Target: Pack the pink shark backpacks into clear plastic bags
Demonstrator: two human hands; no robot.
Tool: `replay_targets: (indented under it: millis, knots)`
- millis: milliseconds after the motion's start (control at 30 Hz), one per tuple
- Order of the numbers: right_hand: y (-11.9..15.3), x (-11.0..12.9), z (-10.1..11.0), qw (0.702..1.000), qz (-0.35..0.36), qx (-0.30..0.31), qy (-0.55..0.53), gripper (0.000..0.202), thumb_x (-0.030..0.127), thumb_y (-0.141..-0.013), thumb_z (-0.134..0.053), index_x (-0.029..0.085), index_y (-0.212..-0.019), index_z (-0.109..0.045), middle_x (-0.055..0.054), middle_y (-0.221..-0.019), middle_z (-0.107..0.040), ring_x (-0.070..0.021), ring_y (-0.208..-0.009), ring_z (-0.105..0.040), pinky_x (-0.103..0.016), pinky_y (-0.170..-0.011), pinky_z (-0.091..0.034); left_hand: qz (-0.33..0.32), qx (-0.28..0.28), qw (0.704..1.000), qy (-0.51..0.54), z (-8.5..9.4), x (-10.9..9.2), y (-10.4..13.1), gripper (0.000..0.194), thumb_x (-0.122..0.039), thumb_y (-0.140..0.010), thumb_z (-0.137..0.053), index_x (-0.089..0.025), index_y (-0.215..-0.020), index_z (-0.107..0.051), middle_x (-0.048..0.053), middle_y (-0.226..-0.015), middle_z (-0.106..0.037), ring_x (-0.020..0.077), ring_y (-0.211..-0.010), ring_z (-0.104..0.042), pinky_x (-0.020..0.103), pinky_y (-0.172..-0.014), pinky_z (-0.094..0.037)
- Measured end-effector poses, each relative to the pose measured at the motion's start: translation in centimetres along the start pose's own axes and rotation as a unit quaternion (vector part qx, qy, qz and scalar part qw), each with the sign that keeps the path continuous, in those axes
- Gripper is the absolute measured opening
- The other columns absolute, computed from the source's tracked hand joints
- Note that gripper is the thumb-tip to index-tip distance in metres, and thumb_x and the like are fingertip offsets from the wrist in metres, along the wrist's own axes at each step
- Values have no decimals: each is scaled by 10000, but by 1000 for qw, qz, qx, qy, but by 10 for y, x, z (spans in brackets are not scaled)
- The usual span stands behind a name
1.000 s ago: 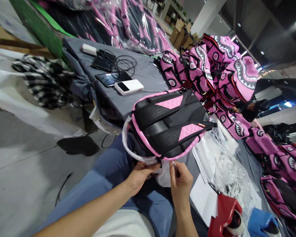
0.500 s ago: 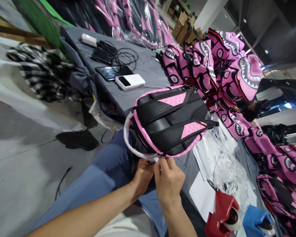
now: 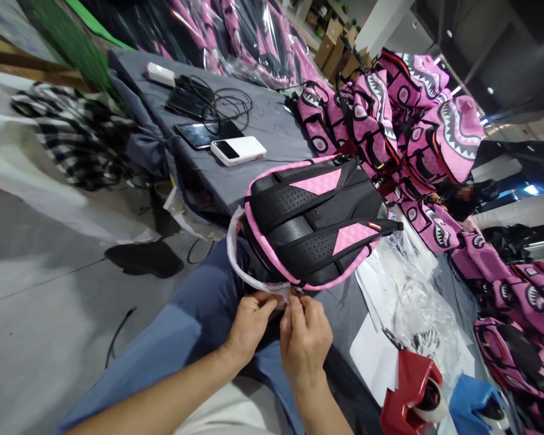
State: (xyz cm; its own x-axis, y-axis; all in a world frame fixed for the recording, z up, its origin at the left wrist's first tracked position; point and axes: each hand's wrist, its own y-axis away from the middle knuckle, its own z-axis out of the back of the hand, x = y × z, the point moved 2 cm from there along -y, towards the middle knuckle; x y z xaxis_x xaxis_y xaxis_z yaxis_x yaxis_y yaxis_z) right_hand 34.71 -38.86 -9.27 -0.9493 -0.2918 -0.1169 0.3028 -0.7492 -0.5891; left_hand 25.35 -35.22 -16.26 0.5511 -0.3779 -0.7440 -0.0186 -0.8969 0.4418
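Note:
A black and pink backpack (image 3: 312, 211) lies on the table edge and over my lap, its padded shoulder straps facing up. A whitish, film-like wrapped band (image 3: 236, 260) curves around its near left side. At the end of this band, just below the pink piping, my left hand (image 3: 251, 320) pinches the whitish wrapping. Close beside it, my right hand (image 3: 309, 332) also has thumb and fingers pressed together on the wrapping. What lies between the fingertips is partly hidden.
A white power bank (image 3: 239, 150), a phone (image 3: 208, 133) and tangled cables (image 3: 231, 106) sit on the grey-covered table. Red (image 3: 410, 393) and blue (image 3: 476, 406) tape dispensers stand at the lower right, near clear plastic bags (image 3: 419, 308). Pink shark-face backpacks (image 3: 448, 142) are piled behind.
My left hand has shifted slightly left and come more into view. The right hand has moved a little down and left. The backpack has stayed in place.

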Motion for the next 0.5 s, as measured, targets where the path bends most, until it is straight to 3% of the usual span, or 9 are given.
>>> replay_targets:
  millis: [333,500]
  knots:
    - [-5,-7,-3,999,13,-5,31,134,161,-997,-571,209,-939,-682,-47,-816,-657,-189,-726,-496,-338,-614,-360,-59,13,994,-90,5,-6,5,304,-509,-613,-767,-206,-642,-773,47,-743,-768,251,-773,-678,314,-804,-527]
    - [-2,-9,-10,999,-28,-18,13,203,165,-1001,-555,215,-839,-668,-38,-768,-566,-174,-712,-480,-321,-628,-359,-32,23,997,-66,2,-6,3,321,-487,-564,-834,-197,-696,-791,52,-744,-766,267,-826,-695,336,-843,-553]
